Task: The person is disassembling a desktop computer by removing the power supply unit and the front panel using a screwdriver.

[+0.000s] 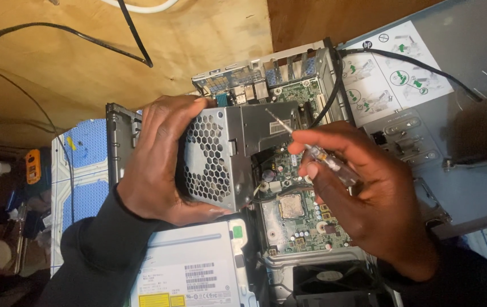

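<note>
An opened desktop computer case [119,136] lies on its side under the head camera. My left hand [155,165] grips the grey metal power supply box [226,153] by its honeycomb-grilled end, fingers wrapped over top and bottom. My right hand [368,193] holds a screwdriver with a clear handle [329,162]; its thin shaft points up-left and its tip rests on the box's top face. Below lies the green motherboard [303,219] with a bare square processor [291,206].
A white optical drive [189,267] with stickers sits at the bottom. The removed grey side panel [471,170] with a diagram sheet lies right. Black cables [334,85] cross the case. A black fan [329,278] sits low. A plywood surface [84,62] lies behind, an orange tool [32,166] left.
</note>
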